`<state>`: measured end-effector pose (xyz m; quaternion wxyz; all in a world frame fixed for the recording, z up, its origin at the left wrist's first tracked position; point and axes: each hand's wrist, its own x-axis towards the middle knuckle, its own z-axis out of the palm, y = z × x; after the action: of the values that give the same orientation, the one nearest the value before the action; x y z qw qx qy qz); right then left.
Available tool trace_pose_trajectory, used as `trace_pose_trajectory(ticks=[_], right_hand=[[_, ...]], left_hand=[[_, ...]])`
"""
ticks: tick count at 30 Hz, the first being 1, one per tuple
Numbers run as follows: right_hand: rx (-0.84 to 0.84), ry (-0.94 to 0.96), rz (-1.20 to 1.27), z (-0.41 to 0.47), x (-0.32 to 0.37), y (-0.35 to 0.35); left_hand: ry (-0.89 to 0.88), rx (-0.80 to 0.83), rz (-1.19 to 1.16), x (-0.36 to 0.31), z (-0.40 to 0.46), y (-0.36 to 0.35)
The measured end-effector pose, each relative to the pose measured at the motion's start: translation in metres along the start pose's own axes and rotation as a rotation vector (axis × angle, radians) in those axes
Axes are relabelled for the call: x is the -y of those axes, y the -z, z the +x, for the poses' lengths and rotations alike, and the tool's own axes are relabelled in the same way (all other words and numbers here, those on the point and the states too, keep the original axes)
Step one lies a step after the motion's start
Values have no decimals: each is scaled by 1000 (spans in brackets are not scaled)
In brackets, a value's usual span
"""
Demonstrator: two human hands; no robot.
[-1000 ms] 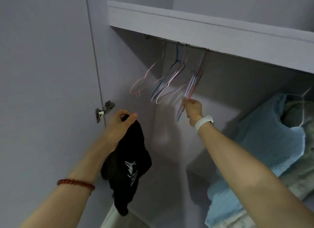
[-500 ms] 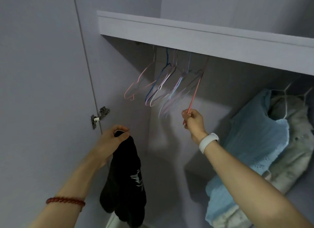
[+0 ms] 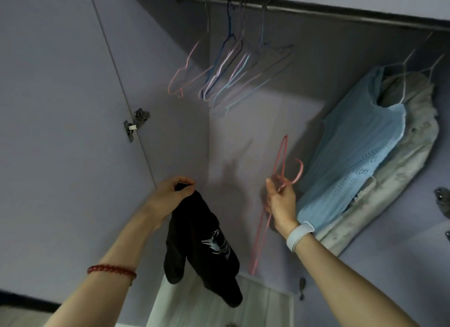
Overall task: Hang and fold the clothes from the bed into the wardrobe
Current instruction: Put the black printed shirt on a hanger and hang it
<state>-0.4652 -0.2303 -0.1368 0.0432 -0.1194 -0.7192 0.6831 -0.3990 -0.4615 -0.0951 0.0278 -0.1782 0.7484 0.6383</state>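
My left hand [image 3: 170, 195] pinches the top of a black garment [image 3: 202, 248] with a white print, which hangs limp below it. My right hand [image 3: 280, 202] grips a pink wire hanger [image 3: 280, 161] off the rail, its hook curling to the right and one arm pointing down past my wrist. The two hands are level and about a forearm's width apart inside the open wardrobe. Above them several empty wire hangers [image 3: 233, 68] hang from the metal rail [image 3: 316, 11].
A light blue knitted top [image 3: 353, 151] and a pale grey-green garment [image 3: 401, 170] hang on the rail at the right. The open wardrobe door [image 3: 60, 107] with its hinge [image 3: 135, 124] stands to the left. A white surface [image 3: 219, 307] lies below.
My right hand has pulled the pink hanger off the rail and lowered it. The view has tilted, so the rail now shows; the left hand still holds the black garment.
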Motion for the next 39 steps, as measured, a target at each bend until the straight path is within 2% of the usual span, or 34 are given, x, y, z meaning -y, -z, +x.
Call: trace_pose_trajectory(ticks=[3,4,7,10,14,17,21,28,31,35,39], right_hand=[[47,51,-502,-13,-21,12],[27,85,-535,-19,-24,15],[-17,46,-268,-33,-21,18],[10,-59,-69,-33,-22,12],[-44,-180,267,-29,-8,-11],[54,-281,603,-24,11,-33],[220,-372,807,-24,41,-59],[462,-411,887,-37,106,-101],[551,-443,827,-42,111,-117],[577,-506,662,-47,89,-128],[560,-512,591,-44,83,-125]], left_hand=[[10,57,208,7,0,3],[15,70,281,10,1,5],[-8,56,454,16,0,8],[-127,24,557,20,-7,13],[-232,40,673,19,-20,28],[-246,50,784,15,-27,41],[-325,-18,905,9,-39,62],[-498,-85,934,-4,-55,94],[-495,-186,875,-9,-57,102],[-445,-314,742,-11,-59,108],[-408,-439,735,-13,-61,112]])
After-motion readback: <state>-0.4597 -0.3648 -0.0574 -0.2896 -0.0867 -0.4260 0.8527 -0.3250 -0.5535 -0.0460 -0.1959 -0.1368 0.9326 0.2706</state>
